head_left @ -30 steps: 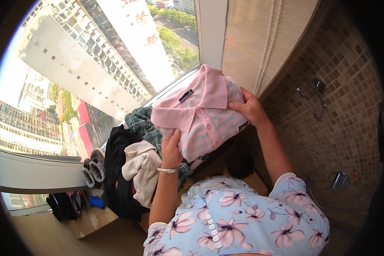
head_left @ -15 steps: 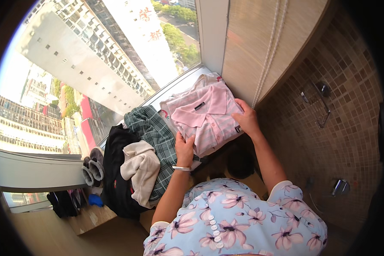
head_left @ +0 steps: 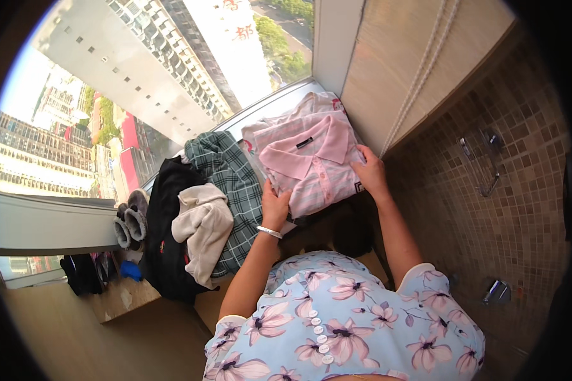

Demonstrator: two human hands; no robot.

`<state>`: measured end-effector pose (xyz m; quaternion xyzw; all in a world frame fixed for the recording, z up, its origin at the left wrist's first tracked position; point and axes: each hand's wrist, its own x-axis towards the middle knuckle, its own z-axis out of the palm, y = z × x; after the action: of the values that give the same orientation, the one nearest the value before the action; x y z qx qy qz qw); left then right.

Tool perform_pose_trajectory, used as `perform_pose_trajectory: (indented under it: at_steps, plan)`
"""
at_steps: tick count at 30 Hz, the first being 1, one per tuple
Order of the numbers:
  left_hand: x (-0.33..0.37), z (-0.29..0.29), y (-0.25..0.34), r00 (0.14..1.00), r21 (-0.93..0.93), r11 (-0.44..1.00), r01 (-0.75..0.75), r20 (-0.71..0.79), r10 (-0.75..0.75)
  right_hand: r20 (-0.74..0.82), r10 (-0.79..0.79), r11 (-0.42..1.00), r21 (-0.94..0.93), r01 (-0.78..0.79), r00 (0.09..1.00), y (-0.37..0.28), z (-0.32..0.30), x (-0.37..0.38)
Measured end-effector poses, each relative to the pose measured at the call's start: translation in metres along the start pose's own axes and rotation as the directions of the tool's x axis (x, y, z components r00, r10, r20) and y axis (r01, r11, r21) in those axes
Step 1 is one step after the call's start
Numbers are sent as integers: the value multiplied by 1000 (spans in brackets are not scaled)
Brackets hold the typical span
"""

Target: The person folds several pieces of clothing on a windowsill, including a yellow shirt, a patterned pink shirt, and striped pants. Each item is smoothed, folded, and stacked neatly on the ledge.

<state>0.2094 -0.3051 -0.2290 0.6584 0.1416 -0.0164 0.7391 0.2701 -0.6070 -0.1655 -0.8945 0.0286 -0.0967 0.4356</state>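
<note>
A folded pink-and-white striped polo shirt [head_left: 324, 190], its plain pink collar toward the window, lies on other folded pale clothing [head_left: 318, 105] at the sill's corner. My left hand [head_left: 275, 206] grips its near left edge, thumb on top. At the shirt's right edge, my right hand [head_left: 370, 173] holds the side in the same way, with some fingers hidden. Just left of my left hand is a dark green plaid garment [head_left: 235, 190]. Beside that, a crumpled cream garment [head_left: 200, 219] rests over a black one [head_left: 156, 241].
A large window borders the far side. Fur-lined grey shoes [head_left: 132, 222] stand left of the clothes, above dark items and a blue thing [head_left: 131, 271] on a wooden ledge [head_left: 124, 301]. A beaded cord [head_left: 419, 76] hangs at right, before a tiled wall [head_left: 438, 197] with metal fittings.
The whole view has shifted slightly, so the clothes sit higher in it. Both hands keep their hold on the polo shirt's edges, which lies a little flatter on the stack.
</note>
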Motion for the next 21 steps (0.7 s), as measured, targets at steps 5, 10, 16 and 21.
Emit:
perform_pose_trajectory:
  at_steps: [5, 10, 16, 21]
  plan:
    - [-37, 16, 63, 884, 601, 730, -325, -82, 461, -109, -260, 956, -168, 240, 959, -18, -15, -18]
    - [-69, 26, 78, 757, 709, 376, -597, 342, 558, 54, -518, 835, -188, 518, 854, -59, -16, -49]
    - [-68, 19, 41, 712, 712, 254, -655, 467, 524, 224, -521, 767, -300, 566, 824, -26, -16, -73]
    - [-72, 31, 58, 670, 733, 222, -643, 398, 627, 196, -583, 701, -370, 610, 789, 20, -14, -51]
